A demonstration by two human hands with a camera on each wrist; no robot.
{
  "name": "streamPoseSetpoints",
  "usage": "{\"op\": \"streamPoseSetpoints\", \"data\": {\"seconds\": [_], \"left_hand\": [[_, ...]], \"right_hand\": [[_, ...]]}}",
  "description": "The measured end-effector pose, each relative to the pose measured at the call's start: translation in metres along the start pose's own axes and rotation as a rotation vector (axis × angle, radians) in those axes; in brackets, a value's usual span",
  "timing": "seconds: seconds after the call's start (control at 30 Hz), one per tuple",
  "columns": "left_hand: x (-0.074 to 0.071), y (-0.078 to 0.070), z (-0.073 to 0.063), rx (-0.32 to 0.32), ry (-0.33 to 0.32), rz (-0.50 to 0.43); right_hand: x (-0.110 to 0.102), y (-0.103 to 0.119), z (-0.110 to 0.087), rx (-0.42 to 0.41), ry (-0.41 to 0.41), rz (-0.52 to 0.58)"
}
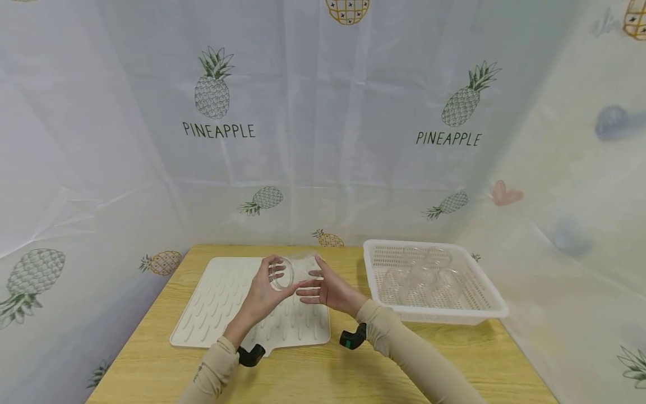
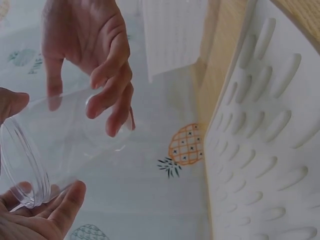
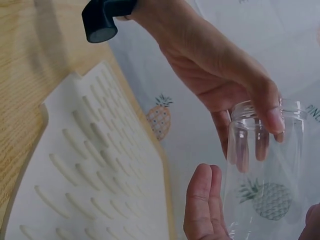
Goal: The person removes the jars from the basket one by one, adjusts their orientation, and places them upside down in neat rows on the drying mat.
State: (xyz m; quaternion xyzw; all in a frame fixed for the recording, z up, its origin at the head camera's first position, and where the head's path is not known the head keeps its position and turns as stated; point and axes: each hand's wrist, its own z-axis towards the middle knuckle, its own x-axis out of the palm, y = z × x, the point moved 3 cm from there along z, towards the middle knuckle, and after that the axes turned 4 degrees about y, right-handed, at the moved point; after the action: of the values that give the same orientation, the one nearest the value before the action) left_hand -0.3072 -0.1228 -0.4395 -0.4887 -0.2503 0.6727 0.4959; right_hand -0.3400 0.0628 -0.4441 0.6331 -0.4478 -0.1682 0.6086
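Note:
A clear, empty jar [image 3: 265, 175] with a threaded mouth is held above the white ridged mat, tipped on its side in the head view. My left hand [image 1: 264, 287] grips it around the mouth end, thumb on one side and fingers on the other. At the jar's base end is my right hand [image 1: 333, 287], its fingers spread and loosely bent. In the left wrist view those fingers [image 2: 112, 107] overlap the base. The right wrist view has right-hand fingertips [image 3: 202, 200] close along the jar's side, with the thumb across from them.
The white mat [image 1: 212, 303] with raised ridges lies on the wooden table [image 1: 303, 381] under the hands. To the right stands a white perforated basket [image 1: 434, 315] with several clear jars [image 1: 421, 278] in it. Pineapple-printed sheeting [image 1: 323, 140] encloses the table's back and sides.

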Motion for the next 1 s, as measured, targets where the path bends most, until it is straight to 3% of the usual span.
{"op": "streamPoseSetpoints", "data": {"seconds": [0.27, 0.5, 0.77, 1.0], "left_hand": [[-0.006, 0.001, -0.007, -0.008, -0.007, 0.005], [-0.006, 0.001, -0.006, -0.006, 0.020, 0.054], [-0.017, 0.007, -0.010, -0.018, -0.005, 0.110], [-0.028, 0.016, -0.018, -0.050, -0.003, 0.127]], "right_hand": [[0.007, -0.004, 0.008, 0.006, 0.008, -0.003], [0.006, 0.000, 0.016, -0.016, -0.053, -0.005], [0.014, 0.007, 0.027, -0.062, -0.034, -0.082], [0.023, 0.007, 0.035, -0.119, -0.074, -0.162]]}}
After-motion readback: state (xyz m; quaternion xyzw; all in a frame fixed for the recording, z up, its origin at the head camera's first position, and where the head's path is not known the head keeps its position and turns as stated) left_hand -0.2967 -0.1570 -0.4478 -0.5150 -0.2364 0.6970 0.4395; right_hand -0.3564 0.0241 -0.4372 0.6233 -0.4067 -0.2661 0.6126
